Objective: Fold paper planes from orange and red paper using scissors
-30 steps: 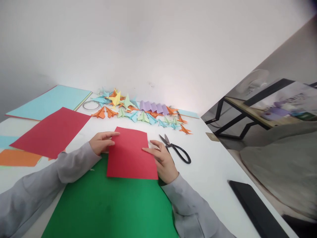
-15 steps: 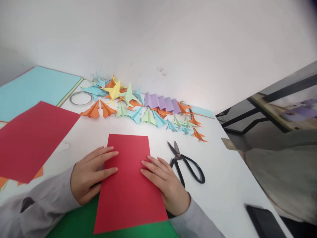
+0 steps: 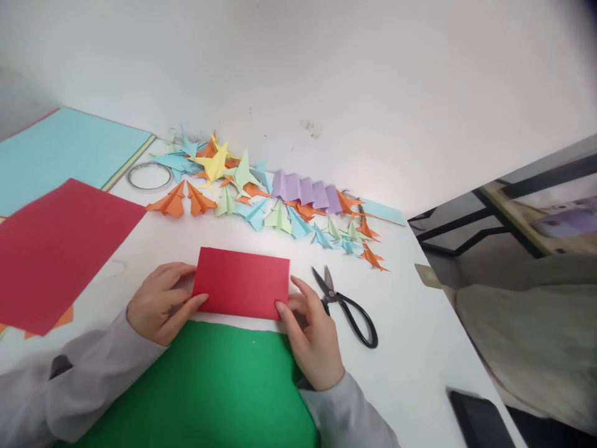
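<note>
A small red paper sheet [image 3: 241, 282] lies folded in half on the white table [image 3: 410, 323], just beyond a large green sheet [image 3: 205, 386]. My left hand [image 3: 158, 303] pinches its left edge with thumb and fingers. My right hand [image 3: 310, 333] grips its lower right corner, fingers curled around the fold. Both grey sleeves reach in from the bottom.
Black scissors [image 3: 347, 305] lie right of my right hand. A row of coloured origami pieces [image 3: 261, 199] and a tape ring [image 3: 149, 177] sit near the wall. A larger red sheet [image 3: 56, 249] and a light-blue sheet [image 3: 60, 152] lie left. A black device [image 3: 480, 420] sits at lower right.
The red sheet lay flat under both open hands; its near half has been folded up and away, so it is now half as tall. Both hands now grip its edges.
</note>
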Demonstrator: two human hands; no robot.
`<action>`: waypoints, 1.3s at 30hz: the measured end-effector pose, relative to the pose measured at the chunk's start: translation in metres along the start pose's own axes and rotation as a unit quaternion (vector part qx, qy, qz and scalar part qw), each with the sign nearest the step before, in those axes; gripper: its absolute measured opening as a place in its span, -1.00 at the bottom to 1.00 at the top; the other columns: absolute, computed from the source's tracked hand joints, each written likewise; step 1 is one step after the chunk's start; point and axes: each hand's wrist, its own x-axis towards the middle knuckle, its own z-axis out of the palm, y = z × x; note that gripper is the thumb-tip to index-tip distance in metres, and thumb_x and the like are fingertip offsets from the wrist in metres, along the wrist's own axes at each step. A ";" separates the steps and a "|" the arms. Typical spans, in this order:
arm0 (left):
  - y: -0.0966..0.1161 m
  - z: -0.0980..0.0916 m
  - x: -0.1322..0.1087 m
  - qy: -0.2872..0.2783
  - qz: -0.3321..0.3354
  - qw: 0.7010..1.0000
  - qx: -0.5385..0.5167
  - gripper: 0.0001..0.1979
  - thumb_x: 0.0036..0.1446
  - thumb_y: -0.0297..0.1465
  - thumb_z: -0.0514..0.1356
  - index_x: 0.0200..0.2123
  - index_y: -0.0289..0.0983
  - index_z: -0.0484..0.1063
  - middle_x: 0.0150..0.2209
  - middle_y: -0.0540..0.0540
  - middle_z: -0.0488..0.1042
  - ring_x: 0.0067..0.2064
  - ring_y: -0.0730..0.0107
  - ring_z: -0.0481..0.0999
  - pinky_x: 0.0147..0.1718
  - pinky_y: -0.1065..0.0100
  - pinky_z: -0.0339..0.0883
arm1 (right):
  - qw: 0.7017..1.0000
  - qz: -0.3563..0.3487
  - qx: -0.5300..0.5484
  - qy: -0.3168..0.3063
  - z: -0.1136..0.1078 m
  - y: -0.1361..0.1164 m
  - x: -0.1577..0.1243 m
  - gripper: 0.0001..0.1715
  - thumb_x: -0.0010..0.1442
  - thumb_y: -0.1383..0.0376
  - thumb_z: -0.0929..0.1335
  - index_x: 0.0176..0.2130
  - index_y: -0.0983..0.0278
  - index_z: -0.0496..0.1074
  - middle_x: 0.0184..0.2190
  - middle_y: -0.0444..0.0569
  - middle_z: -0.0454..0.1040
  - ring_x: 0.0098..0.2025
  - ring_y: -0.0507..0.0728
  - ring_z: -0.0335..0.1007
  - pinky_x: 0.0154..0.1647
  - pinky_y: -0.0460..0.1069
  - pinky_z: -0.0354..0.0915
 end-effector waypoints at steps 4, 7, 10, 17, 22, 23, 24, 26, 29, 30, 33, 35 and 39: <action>-0.006 0.001 0.002 0.014 0.003 0.999 0.032 -0.73 0.12 -0.38 0.14 -0.62 -0.26 0.37 -0.28 -0.17 0.47 -0.21 0.23 0.44 -0.21 0.24 0.36 | 0.997 0.005 -0.057 0.046 0.011 -0.006 0.012 -0.59 0.21 0.25 0.28 0.04 0.31 0.26 -0.62 -0.20 0.40 -0.55 0.06 0.35 -0.37 0.01 0.33; -0.002 -0.005 0.003 -0.004 -0.007 0.999 0.046 -0.77 0.09 -0.37 0.18 -0.58 -0.24 0.27 -0.31 -0.14 0.47 -0.22 0.23 0.46 -0.27 0.23 0.38 | 0.989 -0.058 -0.114 0.067 0.014 -0.008 0.013 -0.77 0.21 0.30 0.28 -0.13 0.27 0.41 -0.51 -0.09 0.47 -0.44 0.08 0.39 -0.31 0.04 0.31; 0.019 -0.008 0.009 0.053 -0.018 0.992 0.114 -0.87 0.04 -0.35 0.22 -0.36 -0.26 0.34 -0.13 -0.28 0.44 -0.08 0.05 0.44 -0.17 0.07 0.37 | 0.985 -0.074 -0.138 0.069 0.014 -0.010 0.011 -0.80 0.21 0.34 0.27 -0.18 0.26 0.44 -0.44 -0.04 0.50 -0.39 0.09 0.40 -0.30 0.04 0.31; 0.056 0.024 0.025 -0.010 0.150 0.985 0.089 -0.78 0.05 -0.52 0.16 -0.18 -0.39 0.45 -0.01 -0.35 0.44 0.12 -0.09 0.32 0.01 -0.01 0.28 | 0.988 -0.037 -0.124 0.079 0.013 -0.014 0.012 -0.80 0.19 0.40 0.27 -0.19 0.29 0.45 -0.42 -0.03 0.51 -0.38 0.09 0.42 -0.29 0.04 0.32; 0.048 0.035 0.021 -0.031 0.118 0.988 0.096 -0.72 0.10 -0.55 0.07 -0.14 -0.34 0.48 -0.02 -0.24 0.48 0.15 -0.07 0.29 0.06 -0.06 0.23 | 0.989 -0.043 -0.125 0.073 0.012 -0.012 0.011 -0.79 0.18 0.39 0.29 -0.17 0.26 0.45 -0.38 -0.02 0.53 -0.35 0.11 0.42 -0.28 0.04 0.34; 0.047 0.036 0.020 -0.026 0.109 0.989 0.094 -0.71 0.11 -0.55 0.04 -0.14 -0.34 0.48 -0.03 -0.23 0.49 0.15 -0.06 0.29 0.06 -0.07 0.23 | 0.989 -0.043 -0.125 0.073 0.011 -0.011 0.010 -0.79 0.18 0.38 0.29 -0.17 0.25 0.45 -0.37 -0.01 0.53 -0.34 0.11 0.43 -0.28 0.04 0.34; 0.047 0.036 0.019 -0.022 0.101 0.990 0.092 -0.70 0.13 -0.56 0.01 -0.14 -0.34 0.48 -0.03 -0.22 0.49 0.14 -0.05 0.30 0.06 -0.07 0.23 | 0.989 -0.043 -0.125 0.073 0.011 -0.010 0.010 -0.79 0.18 0.38 0.29 -0.17 0.25 0.45 -0.36 -0.01 0.53 -0.34 0.12 0.43 -0.28 0.04 0.34; 0.045 0.038 0.018 -0.012 0.089 0.992 0.090 -0.67 0.14 -0.58 -0.03 -0.14 -0.35 0.48 -0.05 -0.22 0.50 0.12 -0.02 0.33 0.05 -0.08 0.23 | 0.989 -0.045 -0.126 0.071 0.011 -0.009 0.009 -0.79 0.18 0.37 0.30 -0.16 0.25 0.45 -0.33 -0.01 0.53 -0.31 0.11 0.44 -0.27 0.04 0.34; 0.043 0.043 0.015 -0.004 0.067 0.994 0.086 -0.65 0.14 -0.60 -0.05 -0.14 -0.33 0.48 -0.06 -0.22 0.51 0.09 -0.02 0.37 0.02 -0.09 0.25 | 0.988 -0.050 -0.126 0.068 0.011 -0.008 0.009 -0.80 0.19 0.36 0.30 -0.16 0.26 0.44 -0.31 -0.01 0.53 -0.30 0.11 0.44 -0.25 0.04 0.33; 0.043 0.044 0.015 0.000 0.062 0.994 0.085 -0.65 0.14 -0.60 -0.05 -0.14 -0.33 0.48 -0.06 -0.22 0.51 0.08 -0.02 0.38 0.01 -0.10 0.26 | 0.989 -0.051 -0.126 0.065 0.011 -0.008 0.010 -0.80 0.19 0.36 0.30 -0.16 0.26 0.44 -0.31 0.00 0.53 -0.29 0.11 0.44 -0.25 0.04 0.34; 0.045 0.045 0.013 0.018 0.055 0.995 0.086 -0.65 0.16 -0.59 -0.06 -0.16 -0.32 0.48 -0.08 -0.21 0.53 0.04 -0.01 0.42 -0.05 -0.07 0.31 | 0.990 -0.048 -0.118 0.063 0.010 -0.009 0.010 -0.81 0.20 0.33 0.30 -0.17 0.27 0.45 -0.33 0.02 0.53 -0.30 0.12 0.44 -0.28 0.04 0.35; 0.049 0.042 0.013 0.039 0.047 0.993 0.098 -0.68 0.16 -0.59 -0.03 -0.21 -0.30 0.50 -0.12 -0.19 0.55 -0.02 0.03 0.47 -0.10 -0.01 0.36 | 0.991 -0.045 -0.109 0.060 0.009 -0.008 0.010 -0.81 0.19 0.32 0.30 -0.19 0.27 0.47 -0.36 0.02 0.52 -0.33 0.12 0.43 -0.31 0.03 0.36; 0.061 0.030 0.010 0.015 0.089 0.989 0.118 -0.77 0.13 -0.57 0.07 -0.30 -0.28 0.52 -0.17 -0.13 0.57 -0.15 0.13 0.55 -0.28 0.17 0.46 | 0.994 -0.045 -0.078 0.057 0.007 -0.006 0.008 -0.82 0.17 0.33 0.32 -0.20 0.27 0.49 -0.37 0.02 0.52 -0.31 0.13 0.44 -0.26 0.05 0.37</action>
